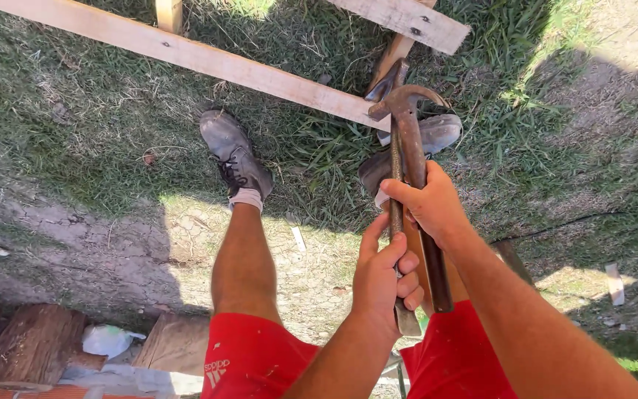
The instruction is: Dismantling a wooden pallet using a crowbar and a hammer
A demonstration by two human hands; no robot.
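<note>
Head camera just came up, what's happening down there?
A person in red shorts stands on grass and bare dirt, looking down. The right hand grips the shaft of a rusty claw hammer, head pointing away. The left hand has its fingers wrapped around a thin ribbed metal bar beside the hammer. A wooden plank frame lies on the grass just past the grey shoes.
</note>
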